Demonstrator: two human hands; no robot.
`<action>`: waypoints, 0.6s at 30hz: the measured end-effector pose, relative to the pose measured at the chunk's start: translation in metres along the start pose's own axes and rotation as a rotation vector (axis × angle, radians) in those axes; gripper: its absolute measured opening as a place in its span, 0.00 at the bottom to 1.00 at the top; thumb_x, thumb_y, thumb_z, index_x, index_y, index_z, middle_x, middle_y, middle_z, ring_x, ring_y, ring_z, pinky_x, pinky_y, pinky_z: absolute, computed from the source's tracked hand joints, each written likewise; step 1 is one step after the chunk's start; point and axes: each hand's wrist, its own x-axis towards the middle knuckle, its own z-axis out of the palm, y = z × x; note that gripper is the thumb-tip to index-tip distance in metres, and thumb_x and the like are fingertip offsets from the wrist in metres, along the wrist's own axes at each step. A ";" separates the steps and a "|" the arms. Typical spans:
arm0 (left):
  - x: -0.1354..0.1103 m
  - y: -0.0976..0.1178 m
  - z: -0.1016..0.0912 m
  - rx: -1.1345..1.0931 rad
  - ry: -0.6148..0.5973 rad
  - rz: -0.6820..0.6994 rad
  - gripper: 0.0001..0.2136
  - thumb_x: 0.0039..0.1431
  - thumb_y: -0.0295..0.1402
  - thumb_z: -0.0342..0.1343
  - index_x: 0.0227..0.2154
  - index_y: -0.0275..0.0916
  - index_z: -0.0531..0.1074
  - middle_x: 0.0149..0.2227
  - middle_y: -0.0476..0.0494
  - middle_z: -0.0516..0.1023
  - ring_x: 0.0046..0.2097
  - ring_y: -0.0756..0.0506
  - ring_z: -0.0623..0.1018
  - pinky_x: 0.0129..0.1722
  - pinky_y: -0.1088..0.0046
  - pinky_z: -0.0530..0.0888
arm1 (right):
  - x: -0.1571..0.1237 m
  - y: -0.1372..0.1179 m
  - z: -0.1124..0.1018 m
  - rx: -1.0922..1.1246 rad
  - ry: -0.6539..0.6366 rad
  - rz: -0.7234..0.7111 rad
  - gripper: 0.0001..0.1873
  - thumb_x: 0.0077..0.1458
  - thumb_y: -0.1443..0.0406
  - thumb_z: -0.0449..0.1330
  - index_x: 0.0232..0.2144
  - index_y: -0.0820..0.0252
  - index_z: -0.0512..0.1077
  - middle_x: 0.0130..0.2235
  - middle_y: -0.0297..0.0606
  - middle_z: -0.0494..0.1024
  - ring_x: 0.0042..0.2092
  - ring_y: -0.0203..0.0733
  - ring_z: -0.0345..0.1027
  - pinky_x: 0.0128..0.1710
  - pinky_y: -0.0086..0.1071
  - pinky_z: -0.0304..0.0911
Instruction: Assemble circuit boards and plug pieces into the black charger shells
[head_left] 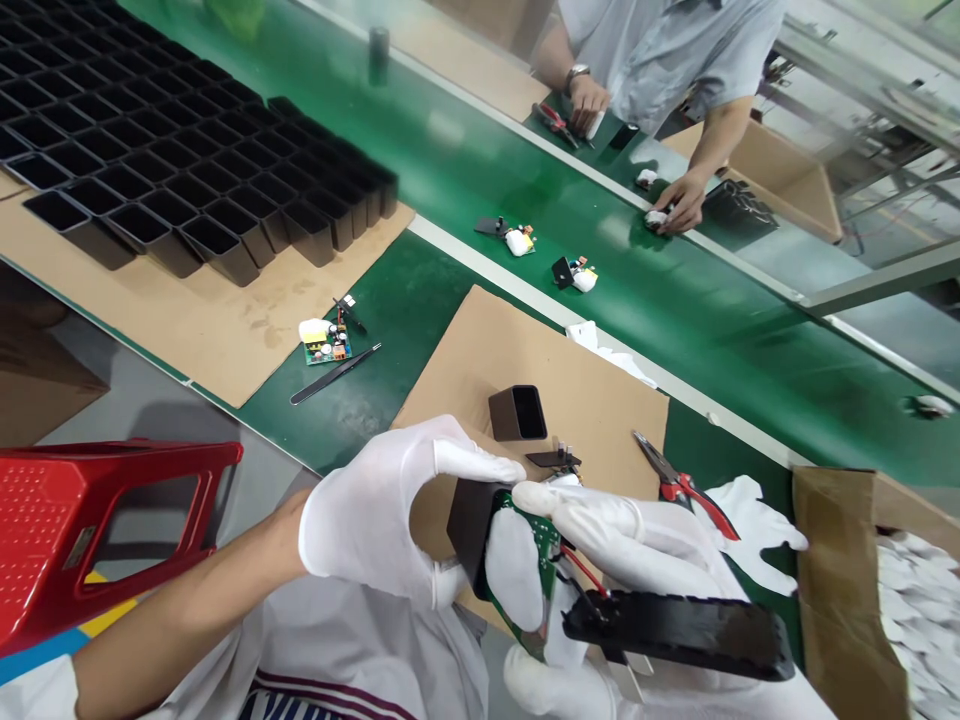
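My left hand [375, 515], in a white glove, grips a black plastic case [468, 535] by its sides. At the mouth of that case sits a green circuit board [541, 522] with a white pad [514, 570] on it; how far inside it reaches I cannot tell. My gloved right hand [637, 545] has its fingers closed around the circuit board. Red and black wires join the board to a long black end cover [682, 630], which lies across my right palm. Beyond my hands, another black case [519, 412] rests on the cardboard sheet [465, 360], near a further board's black cover [553, 458].
Rows of black cases [187, 160] stand at the left. Tweezers [334, 375] and a circuit board [326, 342] lie nearby. Red-handled pliers [682, 485], a white glove [757, 530] and a cardboard box [847, 590] are right. Across the green conveyor [450, 190], a co-worker's hand [679, 205] touches a small part.
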 end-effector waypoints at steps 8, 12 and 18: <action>0.001 -0.003 0.002 -0.027 0.022 0.037 0.38 0.46 0.27 0.72 0.63 0.45 0.73 0.54 0.37 0.85 0.52 0.36 0.86 0.53 0.60 0.83 | 0.000 0.005 -0.004 0.023 -0.082 0.027 0.44 0.53 0.66 0.79 0.68 0.36 0.72 0.59 0.38 0.84 0.56 0.58 0.84 0.54 0.47 0.85; 0.000 -0.006 0.003 -0.036 0.050 0.035 0.37 0.47 0.27 0.71 0.63 0.45 0.74 0.54 0.38 0.85 0.52 0.36 0.86 0.53 0.59 0.83 | -0.001 0.008 -0.005 0.015 -0.106 0.034 0.43 0.52 0.64 0.80 0.67 0.38 0.74 0.58 0.39 0.84 0.55 0.57 0.84 0.51 0.44 0.86; -0.002 -0.008 0.004 -0.030 0.061 0.052 0.38 0.44 0.27 0.73 0.63 0.44 0.74 0.53 0.37 0.86 0.51 0.35 0.87 0.52 0.59 0.84 | -0.001 0.006 0.000 -0.036 -0.083 0.024 0.41 0.57 0.62 0.78 0.69 0.37 0.71 0.60 0.39 0.83 0.58 0.58 0.82 0.52 0.44 0.86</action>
